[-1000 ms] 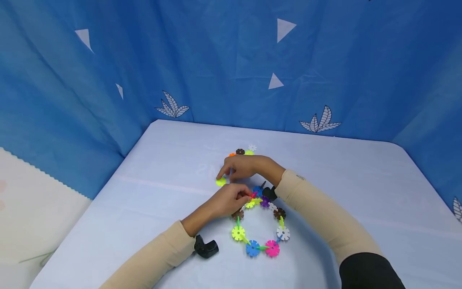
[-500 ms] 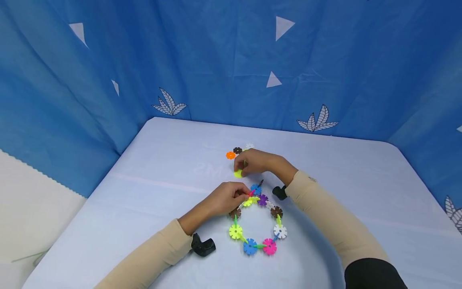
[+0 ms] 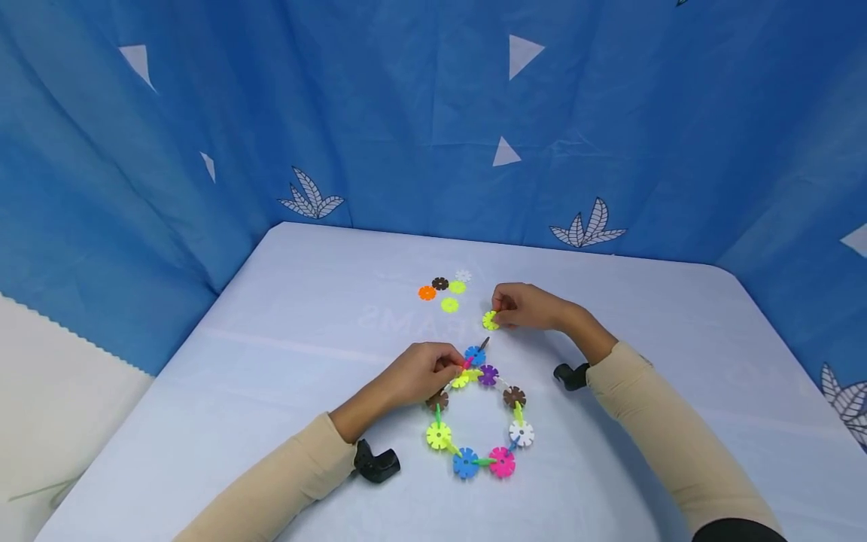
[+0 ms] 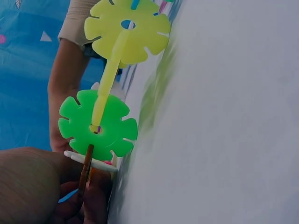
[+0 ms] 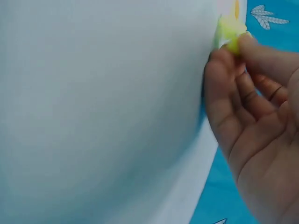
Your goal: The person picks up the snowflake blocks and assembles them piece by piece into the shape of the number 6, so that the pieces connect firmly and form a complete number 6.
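Observation:
Notched plastic discs, linked edge to edge, form a ring [image 3: 465,463] on the table, with a blue disc [image 3: 474,355] and a dark brown one [image 3: 484,344] joined at its far end. My left hand [image 3: 423,374] pinches a pink disc [image 3: 467,363] at the ring's far left. Between the thumb and fingers of my right hand [image 3: 531,307] is a yellow disc [image 3: 490,321], held beyond and right of the brown one, apart from it. In the left wrist view a green disc [image 4: 98,123] and a yellow disc [image 4: 128,32] of the ring stand on edge or tilted.
Loose orange [image 3: 427,293], dark brown [image 3: 440,284], white [image 3: 463,276] and yellow discs [image 3: 450,305] lie at the back of the white table [image 3: 325,278]. A blue curtain [image 3: 420,113] hangs behind. Black wrist mounts [image 3: 376,463] sit on both wrists.
My right hand has picked up the yellow disc from near the loose discs and carried it to the right. My left hand still pinches at the ring's far left.

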{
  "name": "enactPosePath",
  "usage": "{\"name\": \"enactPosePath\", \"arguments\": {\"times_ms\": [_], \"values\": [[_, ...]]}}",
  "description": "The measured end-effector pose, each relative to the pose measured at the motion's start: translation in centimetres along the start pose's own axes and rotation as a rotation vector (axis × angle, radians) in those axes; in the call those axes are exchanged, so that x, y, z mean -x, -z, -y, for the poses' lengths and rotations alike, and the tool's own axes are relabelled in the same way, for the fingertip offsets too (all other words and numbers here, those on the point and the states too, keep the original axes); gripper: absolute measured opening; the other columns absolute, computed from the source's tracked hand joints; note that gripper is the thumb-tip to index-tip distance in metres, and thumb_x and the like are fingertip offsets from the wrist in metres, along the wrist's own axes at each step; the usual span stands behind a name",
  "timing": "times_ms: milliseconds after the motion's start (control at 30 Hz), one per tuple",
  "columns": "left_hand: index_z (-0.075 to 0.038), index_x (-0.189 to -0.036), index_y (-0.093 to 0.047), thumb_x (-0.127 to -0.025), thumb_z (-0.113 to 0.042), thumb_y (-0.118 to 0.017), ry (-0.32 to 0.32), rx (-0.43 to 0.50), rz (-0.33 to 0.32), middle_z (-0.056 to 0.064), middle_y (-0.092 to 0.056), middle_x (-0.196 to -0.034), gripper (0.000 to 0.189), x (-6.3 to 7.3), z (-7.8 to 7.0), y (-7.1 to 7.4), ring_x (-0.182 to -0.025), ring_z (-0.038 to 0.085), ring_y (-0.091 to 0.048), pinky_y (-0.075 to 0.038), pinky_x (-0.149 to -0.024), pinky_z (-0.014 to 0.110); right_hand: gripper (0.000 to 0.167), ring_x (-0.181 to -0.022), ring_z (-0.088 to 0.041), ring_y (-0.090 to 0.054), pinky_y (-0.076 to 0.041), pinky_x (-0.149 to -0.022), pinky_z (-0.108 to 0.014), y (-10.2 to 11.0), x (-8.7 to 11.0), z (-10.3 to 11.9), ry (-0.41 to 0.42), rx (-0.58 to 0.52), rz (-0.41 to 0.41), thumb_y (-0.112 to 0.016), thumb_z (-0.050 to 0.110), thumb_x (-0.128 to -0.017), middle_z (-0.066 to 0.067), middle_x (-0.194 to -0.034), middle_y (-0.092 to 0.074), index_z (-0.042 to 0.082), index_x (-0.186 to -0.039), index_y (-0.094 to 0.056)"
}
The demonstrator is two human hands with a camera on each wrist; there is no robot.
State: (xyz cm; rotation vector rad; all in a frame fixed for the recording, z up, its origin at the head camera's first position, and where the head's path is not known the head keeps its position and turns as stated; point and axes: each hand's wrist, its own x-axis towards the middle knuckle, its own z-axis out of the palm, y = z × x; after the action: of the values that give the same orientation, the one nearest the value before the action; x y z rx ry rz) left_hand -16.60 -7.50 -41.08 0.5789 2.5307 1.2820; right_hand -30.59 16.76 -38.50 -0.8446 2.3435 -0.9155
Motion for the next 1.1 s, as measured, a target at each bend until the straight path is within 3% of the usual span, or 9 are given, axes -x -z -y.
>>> {"name": "enactPosePath", "arguments": {"times_ms": [167,333,667,1100], "values": [[-0.009,-0.106,-0.071,-0.102,-0.014,-0.062,-0.001,-0.019,-0.012,-0.005,-0.062,-0.068,0.011,-0.1,0.2,-0.1,-0.048,0.012,-0.056,-0.050,-0.058,0.028,0.007,-0.082,-0.027,-0.063,-0.057,-0.078,-0.036,-0.3,0.9,-0.7,-0.045,-0.222,0.009,-0.060,0.006,-0.102,-0.013,-0.095,-0.063,0.001,-0.106,-0.058],[-0.010,-0.105,-0.071,-0.102,-0.014,-0.062,-0.011,-0.027,-0.016,-0.006,-0.062,-0.069,0.011,-0.2,0.2,-0.1,-0.049,0.012,-0.056,-0.050,-0.062,0.028,0.010,-0.082,-0.028,-0.065,-0.058,-0.080,-0.038,-0.7,1.1,-0.8,-0.071,-0.322,0.048,-0.063,0.009,-0.100,-0.015,-0.097,-0.063,0.001,-0.107,-0.061],[-0.008,-0.109,-0.066,-0.100,-0.013,-0.063,-0.016,-0.038,-0.022,-0.005,-0.062,-0.082,0.011,-0.2,-0.2,-0.1,-0.065,0.009,-0.058,-0.050,-0.066,0.027,0.010,-0.081,-0.026,-0.065,-0.058,-0.077,-0.036,-1.3,0.7,-0.7,-0.066,-0.393,0.053,-0.058,0.006,-0.103,-0.016,-0.095,-0.060,-0.002,-0.109,-0.057],[-0.004,-0.126,-0.057,-0.099,-0.008,-0.059,-0.056,-0.064,-0.016,-0.005,-0.060,-0.085,0.028,-0.2,-0.1,-0.1,-0.062,0.008,-0.056,-0.048,-0.061,0.027,0.010,-0.080,-0.027,-0.066,-0.058,-0.078,-0.037,-1.4,0.9,-0.4,-0.117,-0.411,0.026,-0.057,0.006,-0.103,-0.017,-0.095,-0.059,-0.002,-0.109,-0.056]]}}
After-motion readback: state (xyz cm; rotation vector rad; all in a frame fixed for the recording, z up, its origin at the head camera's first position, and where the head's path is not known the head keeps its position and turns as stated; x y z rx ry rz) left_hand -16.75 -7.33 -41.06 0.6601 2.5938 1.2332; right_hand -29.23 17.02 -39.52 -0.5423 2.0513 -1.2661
